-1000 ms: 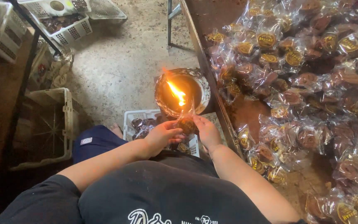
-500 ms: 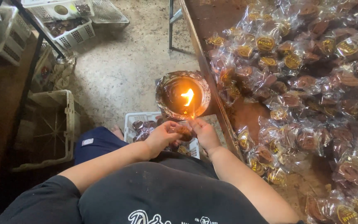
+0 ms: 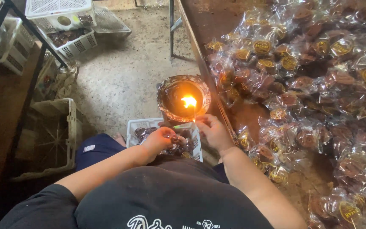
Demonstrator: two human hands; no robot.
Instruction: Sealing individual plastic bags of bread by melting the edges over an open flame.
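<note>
Head view, left hand (image 3: 162, 140) gripping one wrapped sweet (image 3: 175, 139), right hand (image 3: 212, 130) pinching wrapper beside one flame bowl (image 3: 184, 98)

At the frame's six o'clock edge, the person's torso and both upper arms are cut off. The left hand (image 3: 162, 141) covers whatever its fingers pinch; a small wrapped piece shows only in part. The right hand (image 3: 213, 131) hides its own fingertips near the flame (image 3: 189, 101). The basket (image 3: 148, 129) beneath is mostly concealed by arms. Toward three o'clock, the wrapped packets (image 3: 314, 97) run past the bench (image 3: 217, 17) and out of frame, their labels too blurred to make out.
</note>
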